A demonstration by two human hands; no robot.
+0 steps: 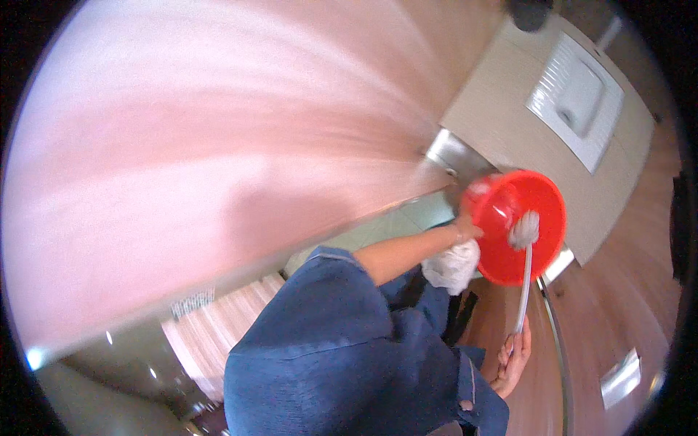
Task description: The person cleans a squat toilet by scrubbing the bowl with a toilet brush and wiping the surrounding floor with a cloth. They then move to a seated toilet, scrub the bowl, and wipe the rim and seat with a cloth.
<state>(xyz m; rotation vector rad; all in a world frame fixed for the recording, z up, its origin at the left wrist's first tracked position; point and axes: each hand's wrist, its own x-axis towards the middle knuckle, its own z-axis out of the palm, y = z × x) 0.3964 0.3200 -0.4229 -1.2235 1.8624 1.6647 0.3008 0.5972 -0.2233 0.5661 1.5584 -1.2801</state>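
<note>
My left hand [467, 226] grips the side of a red plastic bucket [553, 204], which is tilted so its open mouth faces me. A white cloth [452, 267] hangs just below my left wrist, against the bucket; what holds it is hidden. My right hand [512, 357] is closed around the handle of a toilet brush [526, 283]. Its whitish bristle head [525, 231] is at the bucket's mouth, blurred; whether it touches the inside cannot be told.
Beyond the bucket, a white squat toilet [578, 98] is set in a beige tiled floor [491, 98]. A metal strip [458, 150] marks the stall threshold. Pinkish partition panels [191, 163] rise at left, and a brown panel [589, 305] with a metal dispenser-like plate [621, 380] stands at right. A dark bin [529, 13] sits at the top.
</note>
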